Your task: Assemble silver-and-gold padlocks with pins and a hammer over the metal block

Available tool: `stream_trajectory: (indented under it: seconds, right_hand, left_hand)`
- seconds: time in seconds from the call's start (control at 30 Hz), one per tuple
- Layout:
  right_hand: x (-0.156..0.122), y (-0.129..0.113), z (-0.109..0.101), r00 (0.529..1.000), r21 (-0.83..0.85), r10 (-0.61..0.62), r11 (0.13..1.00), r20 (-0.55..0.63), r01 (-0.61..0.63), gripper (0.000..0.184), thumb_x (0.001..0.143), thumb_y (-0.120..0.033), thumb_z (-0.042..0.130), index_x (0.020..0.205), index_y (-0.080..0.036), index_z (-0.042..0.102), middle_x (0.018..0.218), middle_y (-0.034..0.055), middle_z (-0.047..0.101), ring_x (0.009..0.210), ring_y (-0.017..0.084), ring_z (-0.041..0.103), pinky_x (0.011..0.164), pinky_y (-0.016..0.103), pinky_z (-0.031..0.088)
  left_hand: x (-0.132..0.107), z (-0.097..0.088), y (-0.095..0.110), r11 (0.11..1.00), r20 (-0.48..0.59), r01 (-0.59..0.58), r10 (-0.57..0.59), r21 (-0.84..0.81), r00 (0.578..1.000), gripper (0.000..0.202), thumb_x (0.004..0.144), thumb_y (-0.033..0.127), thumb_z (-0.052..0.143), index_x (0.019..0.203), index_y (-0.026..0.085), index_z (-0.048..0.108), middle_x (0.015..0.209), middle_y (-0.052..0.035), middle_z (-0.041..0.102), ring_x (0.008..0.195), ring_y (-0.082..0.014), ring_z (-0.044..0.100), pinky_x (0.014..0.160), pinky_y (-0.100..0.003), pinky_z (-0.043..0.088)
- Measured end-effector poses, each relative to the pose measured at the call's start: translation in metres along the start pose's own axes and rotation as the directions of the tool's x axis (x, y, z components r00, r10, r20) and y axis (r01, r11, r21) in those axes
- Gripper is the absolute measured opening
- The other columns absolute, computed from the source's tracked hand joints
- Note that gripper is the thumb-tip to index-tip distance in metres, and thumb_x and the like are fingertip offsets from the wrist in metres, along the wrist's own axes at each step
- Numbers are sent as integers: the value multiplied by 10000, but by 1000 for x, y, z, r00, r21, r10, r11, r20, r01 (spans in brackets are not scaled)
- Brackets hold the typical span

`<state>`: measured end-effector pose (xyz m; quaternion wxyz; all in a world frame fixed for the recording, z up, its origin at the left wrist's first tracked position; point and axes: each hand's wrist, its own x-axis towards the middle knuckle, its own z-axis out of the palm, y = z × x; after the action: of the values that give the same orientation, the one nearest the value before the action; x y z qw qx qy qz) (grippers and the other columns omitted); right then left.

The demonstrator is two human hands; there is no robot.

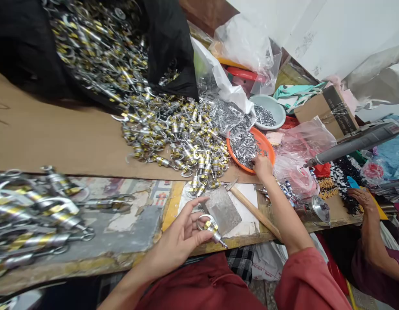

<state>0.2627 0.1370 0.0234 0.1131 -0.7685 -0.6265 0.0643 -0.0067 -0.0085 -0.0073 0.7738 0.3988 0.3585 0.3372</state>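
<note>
My left hand [188, 228] is closed on a metal hook fitting [214, 230], a silver cylinder with a curved hook and yellow bands, held above the front edge of the bench. At the orange bowl [271, 150], my right hand [261, 167] dips its fingertips, drawn together, into small silver metal pins [243, 148]; whatever is between them is hidden. Below the hands lies a flat steel plate [223, 211], with a wooden-handled hammer [254, 211] beside it. Many similar hook fittings [183, 137] are heaped just behind the plate.
A black sack [173, 47] spills more fittings at the back; another pile [34, 211] lies front left. A pale bowl [277, 113] of pins stands behind the orange one. A grey tool [357, 140] hangs at right, near a metal canister [314, 209] and a co-worker's hand [364, 200].
</note>
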Motion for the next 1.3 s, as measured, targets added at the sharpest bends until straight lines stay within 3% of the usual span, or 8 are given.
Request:
stream_trajectory:
  seconds: [0.23, 0.4, 0.5, 0.6, 0.8, 0.93, 1.1, 1.3]
  right_hand:
    - [5, 5, -14, 998, 158, -61, 985, -10, 62, 292, 717, 48, 488, 876, -78, 697, 899, 111, 696, 861, 192, 642, 811, 290, 471]
    - [-68, -28, -20, 976, 394, -216, 894, -38, 213, 227, 815, -124, 534, 1011, -103, 646, 966, 81, 697, 844, 133, 660, 729, 220, 521]
    - [-129, -56, -11, 835, 634, -548, 629, -49, 450, 152, 806, -106, 566, 892, -166, 676, 847, 30, 708, 795, 130, 662, 739, 252, 550]
    - [-164, -65, 0, 730, 600, -655, 510, -194, 616, 287, 852, -45, 426, 984, -161, 653, 942, 82, 692, 903, 148, 639, 795, 279, 542]
    - [-172, -48, 3, 738, 528, -623, 548, -261, 649, 299, 868, -58, 446, 1097, -177, 596, 941, 85, 679, 855, 152, 634, 748, 271, 540]
    - [-175, -49, -5, 662, 353, -734, 585, -152, 730, 380, 849, -12, 377, 1146, -163, 560, 898, 86, 663, 808, 176, 601, 702, 292, 517]
    - [-173, -58, -8, 669, 214, -743, 652, -15, 728, 354, 807, 5, 383, 1054, -146, 586, 890, 99, 612, 799, 196, 559, 667, 292, 489]
    - [-167, -55, -9, 658, 324, -752, 615, -35, 719, 345, 822, 9, 392, 1037, -166, 597, 861, 69, 622, 780, 163, 563, 680, 256, 479]
  left_hand:
    - [5, -2, 2, 991, -1, 14, -15, -136, 1000, 711, 670, 220, 712, 1256, 254, 310, 801, 22, 580, 747, -151, 612, 676, -276, 505]
    - [4, 0, 7, 987, 11, 31, -29, -159, 1000, 656, 666, 185, 717, 1205, 238, 348, 781, 29, 571, 731, -128, 581, 669, -245, 494]
    - [3, 1, 10, 987, 7, 29, -28, -157, 1000, 651, 662, 200, 725, 1195, 238, 353, 821, 12, 590, 777, -150, 602, 695, -263, 500]
    - [3, 2, 10, 990, 10, 20, -18, -142, 1000, 637, 656, 227, 732, 1180, 233, 369, 863, -8, 613, 809, -167, 617, 713, -276, 504]
    - [4, 5, 10, 992, -46, 29, -35, -126, 998, 622, 619, 216, 753, 1139, 217, 413, 797, 21, 604, 766, -148, 612, 700, -260, 513]
    - [3, 5, 11, 993, -37, 17, -22, -115, 999, 614, 630, 227, 747, 1142, 209, 409, 783, 28, 603, 739, -139, 609, 691, -254, 517]
    - [4, 6, 13, 993, -30, 10, -13, -116, 999, 595, 629, 220, 747, 1128, 197, 423, 782, 26, 619, 734, -134, 612, 691, -244, 519]
    - [4, 6, 12, 991, -30, -2, -2, -133, 1000, 580, 603, 203, 756, 1097, 200, 452, 757, 41, 626, 714, -128, 622, 667, -229, 519]
